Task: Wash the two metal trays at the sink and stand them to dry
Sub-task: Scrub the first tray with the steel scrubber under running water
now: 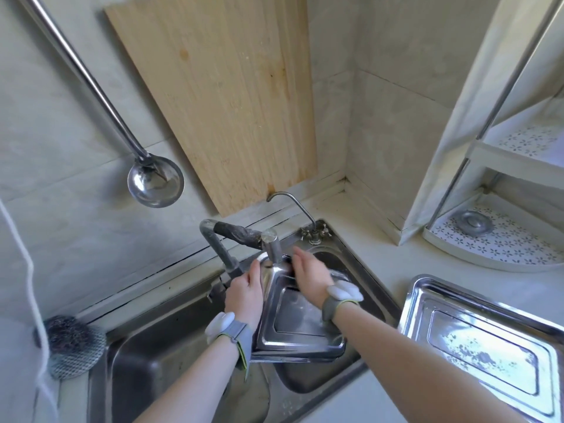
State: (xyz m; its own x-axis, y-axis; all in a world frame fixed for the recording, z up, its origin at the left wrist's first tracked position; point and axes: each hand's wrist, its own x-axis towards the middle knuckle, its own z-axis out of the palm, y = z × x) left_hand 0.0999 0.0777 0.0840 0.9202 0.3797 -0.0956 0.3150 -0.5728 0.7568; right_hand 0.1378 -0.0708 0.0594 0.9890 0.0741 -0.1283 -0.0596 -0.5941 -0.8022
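Bright, soft daylight; glare on the tray (482,337) at right, slight motion blur, strong wide-angle bending at edges.

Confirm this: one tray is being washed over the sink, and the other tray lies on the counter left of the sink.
Wrong side: the head view shows the other tray lying on the counter right of the sink, not left.

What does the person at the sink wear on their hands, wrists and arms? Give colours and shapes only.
The left hand and right hand are ungloved, and no sleeves show on the forearms. Each wrist carries a grey strap edged in yellow-green, the left strap and right strap, each topped by a rounded white pod.
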